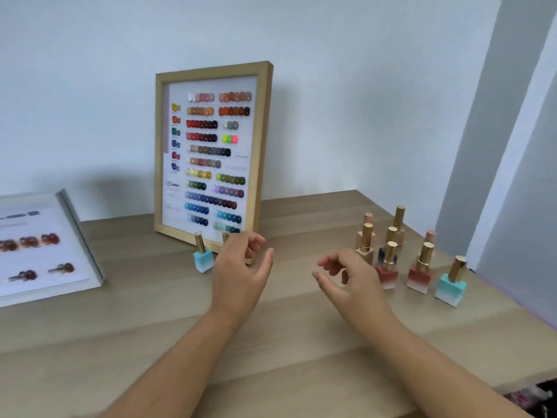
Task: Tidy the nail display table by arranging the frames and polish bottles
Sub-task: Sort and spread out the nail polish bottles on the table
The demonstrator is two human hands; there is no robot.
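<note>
- Head view shows both hands hovering over the wooden tabletop (271, 342); the left hand (241, 273) has its fingers (256, 241) loosely curled and released, grasping nothing; the right hand (346, 276) is likewise slack, thumb and fingers apart, empty.
- Just beyond the left fingers stands the wooden frame (211, 152) of colour swatches, upright and leaning toward the wall; a teal bottle (203, 254) sits just left of those fingers, and a second bottle (225, 236) is mostly hidden behind them, so I cannot tell its colour.
- Just right of the right fingers is the bottle cluster (398, 251), pink, beige and dark ones loosely bunched; a second teal bottle (451, 283) stands farthest from the fingers.
- Well left of both hands lies a flat frame (48, 245), not yet stood up.
- Likely step: lining bottles before the frame; pinch each low on its square base, not the tall gold cap; lift rather than slide, since the bottles look top-heavy; keep knuckles clear of the leaning frame; space the row evenly.
</note>
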